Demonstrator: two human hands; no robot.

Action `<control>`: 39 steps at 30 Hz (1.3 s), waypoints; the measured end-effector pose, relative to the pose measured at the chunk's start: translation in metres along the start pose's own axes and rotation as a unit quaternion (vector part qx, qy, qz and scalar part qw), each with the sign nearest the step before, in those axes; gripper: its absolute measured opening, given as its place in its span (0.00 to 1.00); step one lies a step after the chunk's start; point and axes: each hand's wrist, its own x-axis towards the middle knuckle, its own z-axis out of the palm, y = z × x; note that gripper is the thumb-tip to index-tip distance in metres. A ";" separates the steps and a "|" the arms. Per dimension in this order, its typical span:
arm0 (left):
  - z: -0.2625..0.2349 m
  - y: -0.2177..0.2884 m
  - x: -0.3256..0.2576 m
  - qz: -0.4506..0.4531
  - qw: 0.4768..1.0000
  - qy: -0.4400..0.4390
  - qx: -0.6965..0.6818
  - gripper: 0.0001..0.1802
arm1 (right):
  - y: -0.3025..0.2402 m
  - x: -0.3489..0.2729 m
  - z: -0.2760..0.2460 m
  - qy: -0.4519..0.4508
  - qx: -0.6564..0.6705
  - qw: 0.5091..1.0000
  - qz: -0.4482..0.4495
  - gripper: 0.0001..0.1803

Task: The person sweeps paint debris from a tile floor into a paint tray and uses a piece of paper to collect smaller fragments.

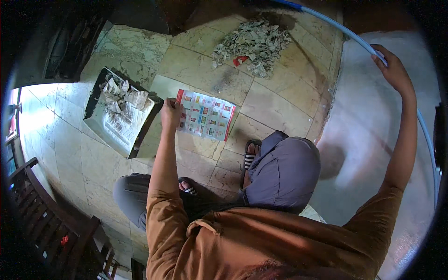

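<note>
My left hand [171, 113] is closed on the left edge of a printed leaflet [205, 115] with a red border and rows of small pictures. The leaflet is held out over the floor tiles. Just left of that hand lies a shallow white tray [114, 137] with dark sides, holding torn, crumpled paper scraps [122, 95]. Out at the far right, my right hand [391, 67] grips a long light-blue pole [345, 30]. The pole reaches toward the top of the view, where its far end is cut off.
A heap of shredded paper [254, 44] with a red scrap [240, 60] in it lies on the floor ahead. A pale raised surface [373, 116] runs along the right. Wooden slatted furniture [51, 224] stands at the lower left, dark furniture [60, 42] at the upper left.
</note>
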 end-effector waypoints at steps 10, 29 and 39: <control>0.003 0.018 -0.058 0.094 0.963 0.127 0.219 0.17 | 0.049 0.037 0.031 0.038 -0.092 0.994 0.038 0.20; 0.092 -0.070 -0.067 -0.441 0.860 0.119 -0.228 0.18 | -0.061 0.077 0.044 0.058 -0.252 0.966 -0.030 0.15; 0.070 0.076 -0.022 -0.145 0.977 0.122 -0.100 0.17 | -0.052 0.049 0.041 0.026 -0.232 0.972 -0.041 0.15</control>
